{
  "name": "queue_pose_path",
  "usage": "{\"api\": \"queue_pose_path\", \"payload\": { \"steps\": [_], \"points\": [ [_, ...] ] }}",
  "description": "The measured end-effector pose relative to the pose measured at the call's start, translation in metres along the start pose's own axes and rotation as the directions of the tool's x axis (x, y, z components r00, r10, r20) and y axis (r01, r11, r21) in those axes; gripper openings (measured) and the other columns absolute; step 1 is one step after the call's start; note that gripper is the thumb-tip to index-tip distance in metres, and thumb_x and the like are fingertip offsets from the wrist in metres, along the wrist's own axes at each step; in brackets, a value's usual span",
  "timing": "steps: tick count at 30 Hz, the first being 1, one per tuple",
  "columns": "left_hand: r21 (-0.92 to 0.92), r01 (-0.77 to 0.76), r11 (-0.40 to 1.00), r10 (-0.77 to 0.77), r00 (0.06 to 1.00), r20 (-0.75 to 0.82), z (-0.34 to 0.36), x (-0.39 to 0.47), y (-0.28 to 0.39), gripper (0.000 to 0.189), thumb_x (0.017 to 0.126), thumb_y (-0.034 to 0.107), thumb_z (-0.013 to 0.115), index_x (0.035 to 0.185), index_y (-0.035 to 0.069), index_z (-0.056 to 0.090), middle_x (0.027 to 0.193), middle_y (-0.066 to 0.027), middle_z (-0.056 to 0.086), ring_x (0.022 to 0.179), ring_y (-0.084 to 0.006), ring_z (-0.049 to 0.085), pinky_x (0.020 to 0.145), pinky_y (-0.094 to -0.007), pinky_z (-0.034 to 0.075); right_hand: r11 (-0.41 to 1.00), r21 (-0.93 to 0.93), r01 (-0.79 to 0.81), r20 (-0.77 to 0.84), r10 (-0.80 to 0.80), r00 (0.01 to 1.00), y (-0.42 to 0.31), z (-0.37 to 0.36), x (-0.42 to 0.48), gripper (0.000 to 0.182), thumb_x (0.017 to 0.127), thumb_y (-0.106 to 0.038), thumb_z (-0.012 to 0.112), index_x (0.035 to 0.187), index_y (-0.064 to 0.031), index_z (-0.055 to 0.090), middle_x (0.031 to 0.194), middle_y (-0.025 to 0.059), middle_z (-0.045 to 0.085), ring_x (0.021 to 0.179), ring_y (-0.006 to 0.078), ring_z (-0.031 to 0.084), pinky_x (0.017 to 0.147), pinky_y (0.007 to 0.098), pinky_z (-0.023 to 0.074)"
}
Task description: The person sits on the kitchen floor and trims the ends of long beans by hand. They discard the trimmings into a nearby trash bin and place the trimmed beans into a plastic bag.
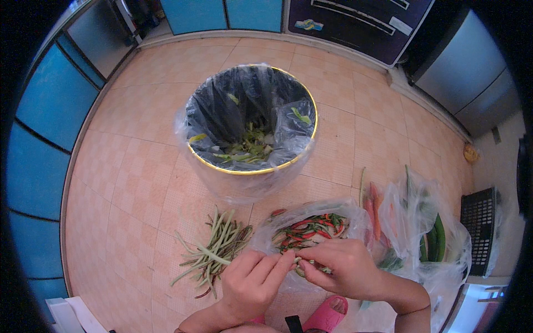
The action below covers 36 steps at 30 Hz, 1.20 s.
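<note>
A long green bean (217, 255) runs through the fist of my left hand (252, 279), its tail sticking out to the left over a pile of long beans (227, 233) on the floor. Fingertips of my right hand (342, 266) pinch a short pale green piece (297, 260) right beside my left fingertips. Whether that piece is still joined to the bean cannot be seen. Both hands are above the near side of a clear plastic bag (262, 233), which lies open and holds red and green chili peppers (308, 229).
A trash bin with a yellow rim (250, 172), lined with clear plastic and holding green scraps (250, 145), stands ahead on the tiled floor (133, 166). To the right are carrots (374, 208), bagged green vegetables (435, 239) and a black plastic basket (478, 231). Blue cabinets (54, 104) line the left.
</note>
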<state>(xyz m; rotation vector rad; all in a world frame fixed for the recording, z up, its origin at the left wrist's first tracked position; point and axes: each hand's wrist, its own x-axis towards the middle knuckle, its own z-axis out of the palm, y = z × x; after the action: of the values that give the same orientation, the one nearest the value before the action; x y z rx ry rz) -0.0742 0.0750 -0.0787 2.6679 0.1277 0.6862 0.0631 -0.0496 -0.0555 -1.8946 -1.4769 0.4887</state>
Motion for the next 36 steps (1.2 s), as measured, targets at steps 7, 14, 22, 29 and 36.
{"api": "queue_pose_path", "payload": {
  "steps": [7,14,22,29,36],
  "points": [
    [0.044,-0.025,0.999,0.025,1.0,-0.007,0.0,0.0,0.001,0.03,0.063,0.011,0.06,0.092,0.003,0.062,0.073,-0.0016,0.056,0.061,-0.0146,0.05,0.05,-0.0259,0.04,0.987,-0.155,0.051,0.006,-0.051,0.999,-0.005,0.005,-0.004,0.021,0.073,-0.014,0.06,0.09,-0.0029,0.057,0.064,0.0088,0.057,0.058,0.023,0.058,0.052,0.0322,0.0477],
    [0.008,0.019,1.0,-0.019,1.0,-0.001,-0.002,-0.002,0.002,0.026,0.063,0.01,0.062,0.088,0.005,0.063,0.072,-0.0039,0.061,0.056,-0.0191,0.052,0.049,-0.0292,0.042,0.978,-0.14,0.157,0.086,-0.146,0.986,0.002,0.004,-0.006,0.022,0.072,-0.01,0.06,0.092,-0.002,0.055,0.066,0.0075,0.057,0.06,0.0217,0.059,0.051,0.0318,0.0477],
    [-0.07,-0.039,0.997,0.038,0.999,-0.024,-0.004,-0.005,0.0,0.03,0.06,0.01,0.061,0.09,0.005,0.063,0.074,-0.0023,0.06,0.057,-0.0162,0.051,0.05,-0.0268,0.041,0.941,0.293,-0.172,0.262,0.094,0.96,0.002,-0.011,0.004,0.005,0.073,-0.006,0.061,0.075,-0.0018,0.06,0.058,0.0069,0.056,0.055,0.0136,0.057,0.05,0.0242,0.0434],
    [-0.117,-0.031,0.993,0.022,0.996,-0.083,-0.007,-0.009,-0.001,0.023,0.064,0.01,0.064,0.087,0.007,0.064,0.081,-0.0039,0.064,0.06,-0.0175,0.054,0.055,-0.0263,0.044,0.595,0.659,-0.461,0.396,0.247,0.885,-0.003,-0.009,0.006,0.006,0.075,-0.007,0.058,0.072,-0.0024,0.057,0.058,-0.0002,0.056,0.055,0.0045,0.051,0.05,0.0205,0.0404],
    [-0.221,-0.005,0.975,-0.031,0.987,-0.159,-0.008,-0.008,-0.001,0.026,0.064,0.008,0.067,0.089,0.009,0.065,0.084,-0.0026,0.065,0.062,-0.0162,0.055,0.057,-0.025,0.044,0.264,0.745,-0.612,0.572,0.219,0.791,0.001,-0.006,0.01,0.003,0.077,-0.006,0.056,0.075,-0.0032,0.056,0.061,-0.0004,0.057,0.054,0.0034,0.051,0.046,0.0171,0.0362]
  ]
}}
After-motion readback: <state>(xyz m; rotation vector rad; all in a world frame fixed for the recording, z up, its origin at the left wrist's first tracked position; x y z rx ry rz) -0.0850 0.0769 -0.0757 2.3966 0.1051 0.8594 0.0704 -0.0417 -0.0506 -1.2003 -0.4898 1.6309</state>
